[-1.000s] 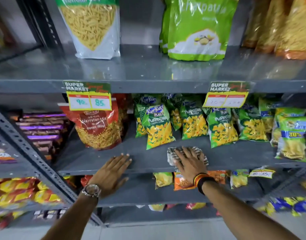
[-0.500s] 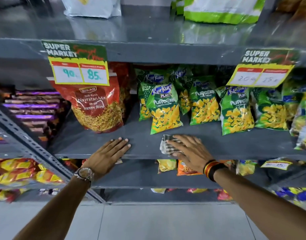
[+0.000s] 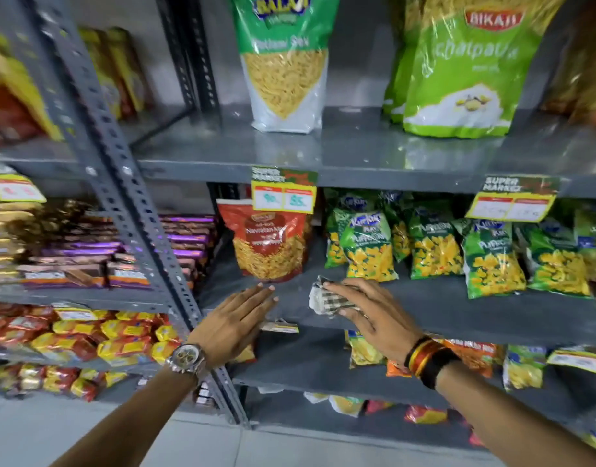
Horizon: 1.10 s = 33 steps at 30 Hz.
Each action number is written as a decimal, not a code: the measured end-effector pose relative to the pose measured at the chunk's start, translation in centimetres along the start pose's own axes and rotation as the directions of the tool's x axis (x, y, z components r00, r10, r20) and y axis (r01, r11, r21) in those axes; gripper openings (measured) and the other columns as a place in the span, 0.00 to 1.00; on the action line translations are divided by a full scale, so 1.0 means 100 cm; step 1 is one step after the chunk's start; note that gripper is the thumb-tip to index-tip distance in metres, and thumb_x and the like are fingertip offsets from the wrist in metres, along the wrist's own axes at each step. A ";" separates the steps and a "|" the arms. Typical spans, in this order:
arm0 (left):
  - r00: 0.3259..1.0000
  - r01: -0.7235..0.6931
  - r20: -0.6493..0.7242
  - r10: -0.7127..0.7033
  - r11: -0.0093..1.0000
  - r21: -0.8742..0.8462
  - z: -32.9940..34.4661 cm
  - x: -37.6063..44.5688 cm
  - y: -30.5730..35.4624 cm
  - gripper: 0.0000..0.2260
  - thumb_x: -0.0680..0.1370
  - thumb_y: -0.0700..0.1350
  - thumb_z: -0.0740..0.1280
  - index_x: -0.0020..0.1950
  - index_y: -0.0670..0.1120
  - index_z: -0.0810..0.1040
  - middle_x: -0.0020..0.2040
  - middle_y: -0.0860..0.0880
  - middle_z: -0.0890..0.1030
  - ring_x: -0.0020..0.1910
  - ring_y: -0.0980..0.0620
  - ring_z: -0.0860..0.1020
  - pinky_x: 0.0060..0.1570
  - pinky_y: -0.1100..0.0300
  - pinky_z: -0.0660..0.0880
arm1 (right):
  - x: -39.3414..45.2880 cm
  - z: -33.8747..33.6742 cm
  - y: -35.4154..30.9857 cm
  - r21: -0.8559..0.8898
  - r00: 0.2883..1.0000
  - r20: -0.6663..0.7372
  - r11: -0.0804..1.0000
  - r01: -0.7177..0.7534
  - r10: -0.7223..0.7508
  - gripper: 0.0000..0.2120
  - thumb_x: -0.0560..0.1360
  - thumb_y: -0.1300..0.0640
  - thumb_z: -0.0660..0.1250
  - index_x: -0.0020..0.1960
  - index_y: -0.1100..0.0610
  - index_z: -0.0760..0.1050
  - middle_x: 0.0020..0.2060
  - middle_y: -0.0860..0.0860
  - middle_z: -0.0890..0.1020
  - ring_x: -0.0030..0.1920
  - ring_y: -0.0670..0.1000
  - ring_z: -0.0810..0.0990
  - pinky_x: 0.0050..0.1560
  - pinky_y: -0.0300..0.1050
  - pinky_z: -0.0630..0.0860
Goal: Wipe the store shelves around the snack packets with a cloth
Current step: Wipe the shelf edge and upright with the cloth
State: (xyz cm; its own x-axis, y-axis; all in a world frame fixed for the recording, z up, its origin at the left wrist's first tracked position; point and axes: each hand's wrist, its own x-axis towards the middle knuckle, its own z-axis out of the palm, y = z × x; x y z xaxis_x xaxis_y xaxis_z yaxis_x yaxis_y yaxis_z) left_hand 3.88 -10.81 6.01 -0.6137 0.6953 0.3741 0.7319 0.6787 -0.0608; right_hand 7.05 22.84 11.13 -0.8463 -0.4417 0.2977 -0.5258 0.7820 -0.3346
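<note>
My right hand [image 3: 370, 315] lies flat on a crumpled checked cloth [image 3: 323, 299], pressing it onto the grey middle shelf [image 3: 458, 311], just in front of the green puffcorn packets [image 3: 367, 247]. My left hand [image 3: 239, 320], with a wristwatch, rests flat and open on the same shelf's front edge, below a red snack-mix bag [image 3: 273, 244]. A gap of bare shelf separates the two hands.
The upper shelf [image 3: 350, 153] carries a tall white-and-green bag [image 3: 283, 62] and a lime-green bag [image 3: 465, 72]. Price tags [image 3: 283, 193] hang from its edge. A perforated grey upright [image 3: 128, 203] divides off the left rack of chocolate bars [image 3: 87, 254] and small wrapped snacks.
The cloth under my right hand has slid left along the shelf toward the red bag. My left hand stays on the shelf edge. My view has swung up and left.
</note>
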 end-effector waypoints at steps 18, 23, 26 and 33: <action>0.908 0.015 -0.348 0.231 0.814 0.581 -0.344 0.076 -0.193 0.24 0.84 0.49 0.58 0.78 0.41 0.66 0.81 0.40 0.61 0.81 0.39 0.56 0.78 0.38 0.56 | 0.265 -0.138 -0.191 -0.222 0.907 -0.378 0.969 0.104 -0.184 0.25 0.80 0.56 0.62 0.74 0.41 0.61 0.62 0.49 0.73 0.61 0.53 0.71 0.63 0.51 0.70; 0.933 0.017 -0.268 0.241 0.712 0.702 -0.353 0.094 -0.230 0.27 0.85 0.53 0.49 0.82 0.43 0.58 0.83 0.42 0.53 0.82 0.41 0.49 0.79 0.39 0.49 | 0.349 -0.135 -0.190 -0.232 0.940 -0.325 0.973 0.023 -0.099 0.25 0.79 0.58 0.60 0.74 0.43 0.62 0.61 0.55 0.75 0.59 0.58 0.74 0.61 0.51 0.72; 0.915 0.036 -0.296 0.273 0.676 0.736 -0.345 0.099 -0.240 0.28 0.85 0.54 0.53 0.83 0.45 0.54 0.84 0.43 0.50 0.83 0.42 0.47 0.79 0.39 0.49 | 0.389 -0.130 -0.184 -0.251 0.949 -0.299 0.968 0.023 -0.100 0.24 0.79 0.56 0.59 0.73 0.41 0.62 0.61 0.54 0.76 0.58 0.59 0.76 0.61 0.54 0.73; 0.899 0.020 -0.302 0.316 0.659 0.752 -0.342 0.102 -0.248 0.27 0.85 0.53 0.51 0.83 0.45 0.57 0.84 0.43 0.51 0.83 0.42 0.48 0.79 0.38 0.48 | 0.470 -0.111 -0.153 -0.164 0.985 -0.175 0.986 -0.035 0.006 0.24 0.78 0.60 0.61 0.70 0.39 0.68 0.67 0.51 0.75 0.66 0.57 0.73 0.64 0.50 0.69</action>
State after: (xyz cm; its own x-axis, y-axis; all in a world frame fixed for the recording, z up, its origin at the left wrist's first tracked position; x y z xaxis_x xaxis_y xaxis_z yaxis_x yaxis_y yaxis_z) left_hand -10.41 -28.66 42.97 -0.2310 0.7688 0.5963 0.2469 0.6392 -0.7283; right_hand -23.74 -5.01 40.14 -0.8217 -0.3533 0.4472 -0.4746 0.8587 -0.1935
